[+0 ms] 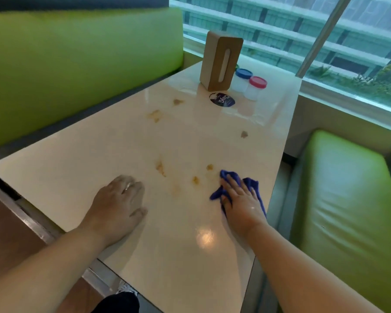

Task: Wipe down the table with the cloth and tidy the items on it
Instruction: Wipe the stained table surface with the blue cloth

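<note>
A glossy cream table (pixel 113 150) carries several brown smears; the nearest ones (pixel 195 180) lie between my hands. My right hand (pixel 240 201) presses flat on a blue cloth (pixel 254 187) near the table's right edge, fingers spread over it. My left hand (pixel 120 199) rests palm-down on the bare tabletop, holding nothing. At the far end stand an upright tan tissue box (pixel 220 62), a blue-lidded jar (pixel 243 77), a red-lidded jar (pixel 256 86) and a round dark sticker (pixel 222 100).
Green padded benches flank the table on the left (pixel 77 59) and the right (pixel 348 199). A window (pixel 325 30) runs behind the far end. More smears (pixel 155 115) sit mid-table, and one (pixel 244 134) lies near the right edge.
</note>
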`<state>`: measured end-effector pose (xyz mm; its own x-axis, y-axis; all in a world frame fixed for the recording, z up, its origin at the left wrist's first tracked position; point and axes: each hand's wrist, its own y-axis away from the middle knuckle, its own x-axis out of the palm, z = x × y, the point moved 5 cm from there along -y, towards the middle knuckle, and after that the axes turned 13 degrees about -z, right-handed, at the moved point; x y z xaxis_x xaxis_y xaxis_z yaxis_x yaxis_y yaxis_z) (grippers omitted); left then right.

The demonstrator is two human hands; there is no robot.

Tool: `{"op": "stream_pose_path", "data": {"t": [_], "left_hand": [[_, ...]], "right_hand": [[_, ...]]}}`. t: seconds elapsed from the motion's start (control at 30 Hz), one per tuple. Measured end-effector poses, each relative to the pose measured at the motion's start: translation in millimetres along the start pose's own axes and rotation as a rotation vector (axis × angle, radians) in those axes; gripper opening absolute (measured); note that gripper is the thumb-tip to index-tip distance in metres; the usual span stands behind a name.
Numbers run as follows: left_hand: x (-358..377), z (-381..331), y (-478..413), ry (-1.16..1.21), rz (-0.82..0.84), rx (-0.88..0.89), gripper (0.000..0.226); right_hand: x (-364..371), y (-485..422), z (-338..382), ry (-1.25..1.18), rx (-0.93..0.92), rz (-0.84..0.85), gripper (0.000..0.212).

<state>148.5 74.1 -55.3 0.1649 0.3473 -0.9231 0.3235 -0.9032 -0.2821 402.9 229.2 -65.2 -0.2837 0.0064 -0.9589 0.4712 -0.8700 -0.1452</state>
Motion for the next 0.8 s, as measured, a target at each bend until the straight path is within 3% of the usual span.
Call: {"op": "stream_pose_path", "data": {"t": [0.07,0.17,0.3,0.5,0.7,0.8], "left_hand": [[1,10,-13,-0.013,-0.058,-0.050,0.074],[9,22,-19,-0.049,0.023,-0.161,0.094],[22,27,-13,-0.127,0.064,-0.162,0.099],[24,27,-12,-0.144,0.067,-0.173,0.097],[22,27,-11,-0.142,0.050,-0.165,0.096],[21,26,-10,-0.141,0.049,-0.160,0.096]], "right_hand": [[7,-23,4,0.050,0.051,0.016,0.052],[13,-33,14,0.054,-0.026,0.061,0.055],[4,-27,-3,0.015,-0.143,0.051,0.052],[21,-74,9,0.112,0.057,0.105,0.055],[9,-52,5,-0.003,-0.201,0.116,0.050],[6,-65,-17,0.043,-0.081,0.091,0.050]]}}
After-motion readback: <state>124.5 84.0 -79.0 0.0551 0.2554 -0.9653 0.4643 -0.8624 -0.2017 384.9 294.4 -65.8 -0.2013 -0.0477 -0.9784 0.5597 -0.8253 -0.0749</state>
